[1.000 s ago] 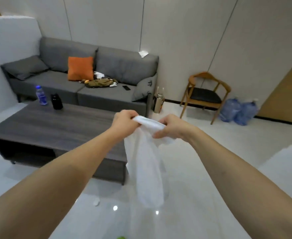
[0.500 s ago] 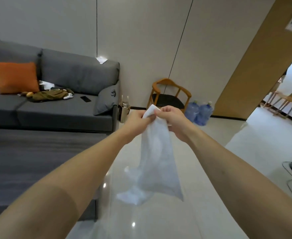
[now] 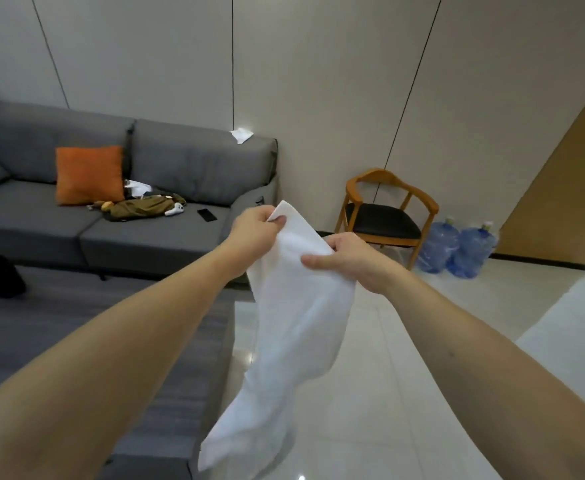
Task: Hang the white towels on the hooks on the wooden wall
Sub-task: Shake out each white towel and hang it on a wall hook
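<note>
Where both hands (image 3: 301,244) pinch it, towel (image 3: 294,327) hides fingertips.

Counted in the frame: two hands, left hand (image 3: 254,233) and right hand (image 3: 351,259), on one white towel (image 3: 294,327). One grey sofa (image 3: 166,233) at left, one orange cushion (image 3: 88,174), one wooden chair (image 3: 386,216) and two blue water jugs (image 3: 455,249) at right.
</note>
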### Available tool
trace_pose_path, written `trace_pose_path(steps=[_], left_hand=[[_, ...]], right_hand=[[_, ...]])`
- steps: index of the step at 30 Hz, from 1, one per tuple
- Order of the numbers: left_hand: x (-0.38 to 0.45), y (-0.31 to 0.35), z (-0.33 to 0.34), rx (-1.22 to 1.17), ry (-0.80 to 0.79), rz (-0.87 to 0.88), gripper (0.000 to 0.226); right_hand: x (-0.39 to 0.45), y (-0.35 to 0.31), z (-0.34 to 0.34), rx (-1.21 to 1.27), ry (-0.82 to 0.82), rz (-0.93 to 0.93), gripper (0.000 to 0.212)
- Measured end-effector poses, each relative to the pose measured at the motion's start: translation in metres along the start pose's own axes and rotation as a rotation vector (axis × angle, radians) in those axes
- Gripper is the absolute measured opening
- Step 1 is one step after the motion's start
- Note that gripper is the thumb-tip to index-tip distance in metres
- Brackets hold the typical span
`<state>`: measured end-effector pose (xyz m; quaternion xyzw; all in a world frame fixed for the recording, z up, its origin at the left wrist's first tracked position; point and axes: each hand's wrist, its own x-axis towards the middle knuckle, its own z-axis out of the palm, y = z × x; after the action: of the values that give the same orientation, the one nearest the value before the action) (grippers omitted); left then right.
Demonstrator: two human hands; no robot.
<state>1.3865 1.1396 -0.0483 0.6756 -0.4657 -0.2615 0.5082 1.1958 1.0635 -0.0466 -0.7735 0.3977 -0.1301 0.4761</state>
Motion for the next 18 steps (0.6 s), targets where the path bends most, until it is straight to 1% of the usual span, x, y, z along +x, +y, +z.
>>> trace_pose_path(steps=[2, 3, 5, 6, 9, 13, 18], left_hand=[[0.023, 0.003, -0.003, 0.082, 0.102, 0.0, 0.024], [0.034, 0.004, -0.008, 0.091, 0.15, 0.0, 0.024], [0.054, 0.002, -0.022, 0.084, 0.264, -0.008, 0.022], [0.061, -0.001, -0.032, 0.087, 0.324, -0.019, 0.021], [0.076, -0.018, -0.063, 0.137, 0.479, -0.052, 0.019], [0.084, -0.039, -0.117, 0.211, 0.694, -0.114, 0.017], [0.084, -0.067, -0.213, 0.28, 0.974, -0.173, 0.018]], right_hand=[[0.026, 0.01, -0.021, -0.237, -0.028, 0.015, 0.05], [0.039, 0.017, -0.032, -0.281, -0.002, 0.016, 0.043], [0.064, 0.028, -0.051, -0.23, 0.053, 0.007, 0.025], [0.077, 0.031, -0.058, -0.176, 0.066, -0.001, 0.022], [0.122, 0.027, -0.061, -0.109, 0.076, -0.05, 0.029], [0.189, -0.004, -0.032, -0.175, 0.086, -0.192, 0.027], [0.269, -0.077, 0.021, -0.325, 0.076, -0.373, 0.054]])
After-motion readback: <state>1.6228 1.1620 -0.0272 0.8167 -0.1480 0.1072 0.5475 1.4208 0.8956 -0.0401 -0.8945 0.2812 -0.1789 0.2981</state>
